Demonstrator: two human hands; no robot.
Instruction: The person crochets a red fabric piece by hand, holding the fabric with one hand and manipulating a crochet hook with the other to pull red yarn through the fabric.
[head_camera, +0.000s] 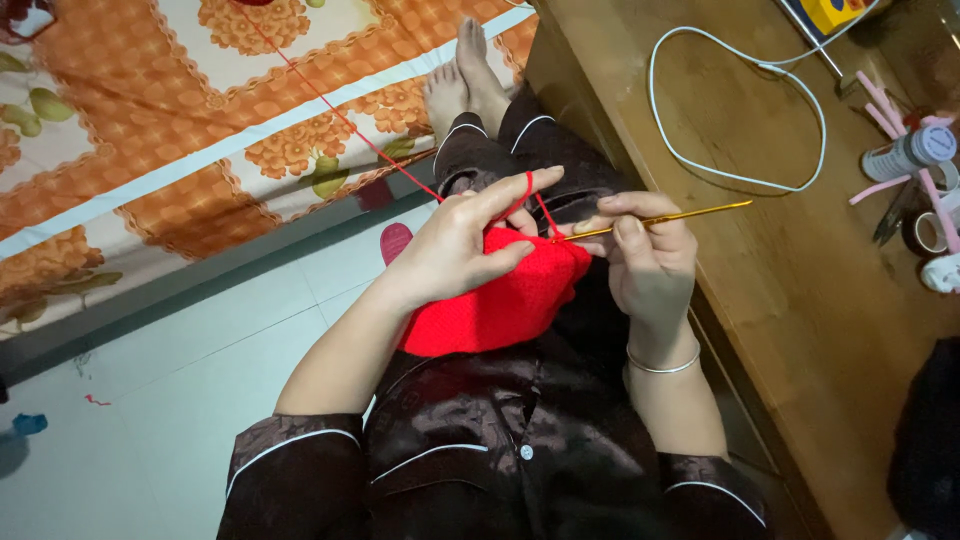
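one red patch (490, 305) already crocheted, lay over lap w/ more left; left hand (455, 245) pinched its top edge, yarn (330, 105) looped on forefinger; right hand (650, 255) fingers closed round gold hook (660, 218), tip at edge.

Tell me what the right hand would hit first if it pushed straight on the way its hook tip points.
Probably the red crochet piece: the right hand aims the gold hook leftward into its top edge, beside the left hand. Depth unclear.

Open tiled floor (200, 380) lies left, while the worktop (760, 260) edge, white cable (740, 178) and scissors (893, 215) crowd the right.
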